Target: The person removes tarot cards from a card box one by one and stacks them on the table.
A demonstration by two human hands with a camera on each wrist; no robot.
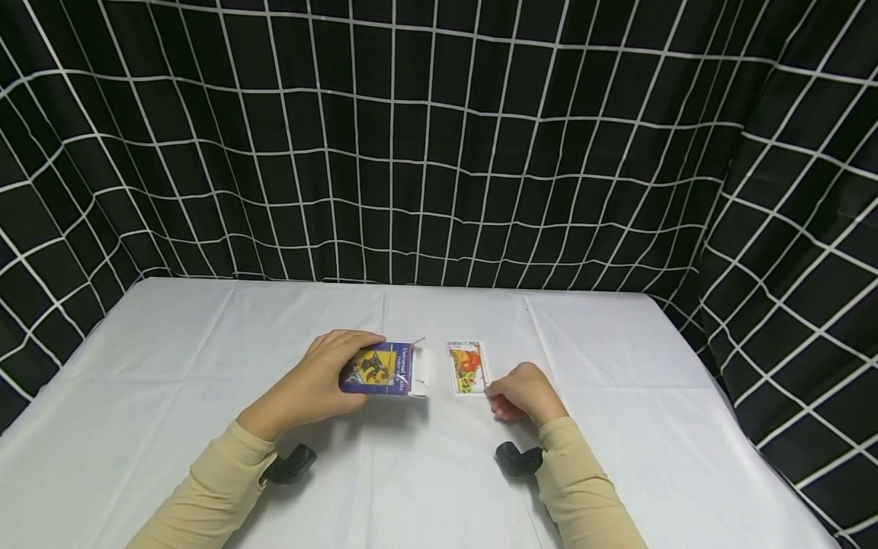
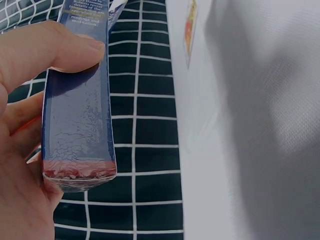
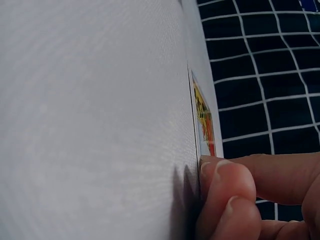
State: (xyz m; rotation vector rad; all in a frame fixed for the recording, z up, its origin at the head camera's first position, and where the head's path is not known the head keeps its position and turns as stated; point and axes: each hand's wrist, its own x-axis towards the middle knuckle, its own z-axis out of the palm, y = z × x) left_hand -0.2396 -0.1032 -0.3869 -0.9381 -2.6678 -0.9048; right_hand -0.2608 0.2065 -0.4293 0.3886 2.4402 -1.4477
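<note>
My left hand (image 1: 315,381) grips a purple-blue tarot card box (image 1: 379,368) above the cloth, thumb on one narrow side and fingers around the opposite side. The box's white end flaps stand open toward the right. In the left wrist view, the thumb (image 2: 80,50) presses the box's blue printed side (image 2: 80,120). To the right of the box, a tarot card (image 1: 467,368) with a red and yellow picture lies face up. My right hand (image 1: 524,391) pinches its lower right corner, the other fingers curled. In the right wrist view, the fingertips (image 3: 232,180) partly hide the card (image 3: 202,117).
A white cloth (image 1: 425,488) with fold creases covers the table. Black curtains with a white grid (image 1: 425,152) stand behind it and at both sides. Each wrist carries a black camera mount, one at the left (image 1: 291,463) and one at the right (image 1: 517,459).
</note>
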